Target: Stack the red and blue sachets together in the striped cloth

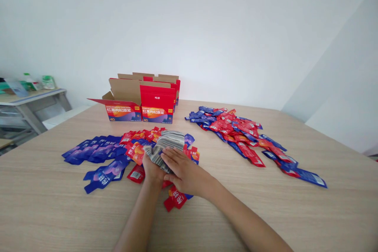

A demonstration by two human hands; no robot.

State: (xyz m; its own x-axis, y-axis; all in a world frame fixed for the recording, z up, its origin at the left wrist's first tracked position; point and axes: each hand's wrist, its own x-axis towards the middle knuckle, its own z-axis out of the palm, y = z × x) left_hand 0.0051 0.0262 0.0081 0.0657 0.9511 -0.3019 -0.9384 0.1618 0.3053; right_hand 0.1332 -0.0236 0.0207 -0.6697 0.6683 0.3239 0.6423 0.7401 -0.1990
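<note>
A crumpled grey-striped cloth [171, 143] is pressed between my two hands, above a heap of sachets. My left hand [153, 171] grips it from below and the left, its fingers mostly hidden under the folds. Against the cloth's near right side lies my right hand [186, 171], fingers together over it. Beneath and around both hands are red sachets [136, 152] and blue sachets [103, 175], many overlapping. The blue ones fan out to the left.
Open red cartons [124, 114] with raised flaps stand in rows at the back left. A second pile of red and blue sachets [236, 130] spreads across the right of the wooden table [283, 220]. Beyond the left edge, a side table [35, 98] holds bottles and other items.
</note>
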